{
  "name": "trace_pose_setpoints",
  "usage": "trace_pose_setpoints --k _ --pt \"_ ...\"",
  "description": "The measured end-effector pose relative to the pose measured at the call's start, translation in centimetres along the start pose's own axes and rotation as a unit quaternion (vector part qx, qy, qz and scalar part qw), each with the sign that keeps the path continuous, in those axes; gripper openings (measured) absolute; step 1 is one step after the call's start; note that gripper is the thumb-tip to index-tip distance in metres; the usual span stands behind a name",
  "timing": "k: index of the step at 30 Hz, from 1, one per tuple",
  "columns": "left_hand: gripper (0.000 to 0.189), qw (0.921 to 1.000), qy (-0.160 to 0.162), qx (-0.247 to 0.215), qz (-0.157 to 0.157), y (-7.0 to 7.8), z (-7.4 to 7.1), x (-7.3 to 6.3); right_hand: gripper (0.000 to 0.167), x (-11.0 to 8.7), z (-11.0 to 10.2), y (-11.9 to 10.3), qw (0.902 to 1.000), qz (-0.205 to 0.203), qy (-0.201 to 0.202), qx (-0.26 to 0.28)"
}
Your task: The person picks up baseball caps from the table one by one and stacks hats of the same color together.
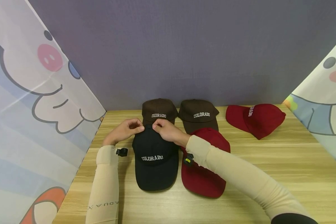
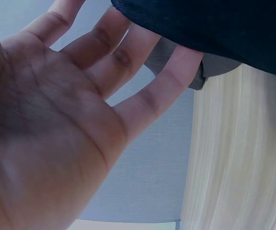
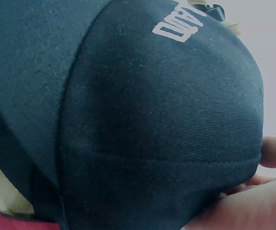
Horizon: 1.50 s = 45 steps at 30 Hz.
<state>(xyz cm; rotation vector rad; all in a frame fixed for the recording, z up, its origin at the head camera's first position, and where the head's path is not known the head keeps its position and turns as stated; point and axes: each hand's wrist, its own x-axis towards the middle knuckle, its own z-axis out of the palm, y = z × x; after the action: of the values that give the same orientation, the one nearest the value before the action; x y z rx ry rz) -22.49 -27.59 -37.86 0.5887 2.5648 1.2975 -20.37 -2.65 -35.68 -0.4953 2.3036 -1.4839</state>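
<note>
A black cap point(image 1: 156, 175) with white COLORADO lettering lies brim toward me at the front left. My left hand point(image 1: 122, 132) pinches the top of its crown on the left side, thumb on the cloth. On the other side of the same crown, my right hand point(image 1: 170, 132) pinches with thumb and fingers. From the left wrist, the fingers point(image 2: 150, 98) reach under the dark edge of the black cap. The right wrist view is mostly filled by the crown, with part of the right hand point(image 3: 248, 206) along its lower edge.
Two brown caps point(image 1: 158, 107) point(image 1: 198, 109) sit behind, against the grey wall. A red cap point(image 1: 204, 183) lies right beside the black one, partly under my right forearm. Another red cap point(image 1: 264, 119) rests sideways at the back right of the wooden table point(image 1: 268, 161).
</note>
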Motion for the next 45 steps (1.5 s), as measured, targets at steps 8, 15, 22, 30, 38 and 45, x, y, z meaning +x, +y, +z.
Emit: trace_pose_setpoints --k 8,15,22,30,38,45 --pt "0.032 0.999 -0.042 0.004 0.012 0.2 -0.1 0.0 0.022 0.1 0.1 0.2 0.9994 0.019 0.013 -0.026" --pt "0.031 0.999 -0.042 0.002 0.012 0.2 0.1 0.1 0.022 0.1 0.0 0.3 0.9983 0.032 0.007 -0.049" --pt "0.031 0.9991 -0.039 0.01 0.009 0.2 0.3 0.1 0.039 -0.4 -0.5 -0.3 0.9917 0.044 -0.026 -0.118" --pt "0.032 0.9991 -0.039 0.012 0.009 0.3 0.3 0.1 0.074 -0.6 -0.8 -0.7 0.9768 0.029 -0.074 -0.199" --pt "0.032 0.9991 -0.04 0.013 0.003 0.4 0.3 0.0 0.085 -0.5 -1.2 -0.2 0.9724 0.037 -0.093 -0.211" --pt "0.032 0.9992 -0.038 0.013 0.001 0.4 0.4 0.1 0.095 -0.4 -1.7 0.6 0.973 0.046 -0.114 -0.195"
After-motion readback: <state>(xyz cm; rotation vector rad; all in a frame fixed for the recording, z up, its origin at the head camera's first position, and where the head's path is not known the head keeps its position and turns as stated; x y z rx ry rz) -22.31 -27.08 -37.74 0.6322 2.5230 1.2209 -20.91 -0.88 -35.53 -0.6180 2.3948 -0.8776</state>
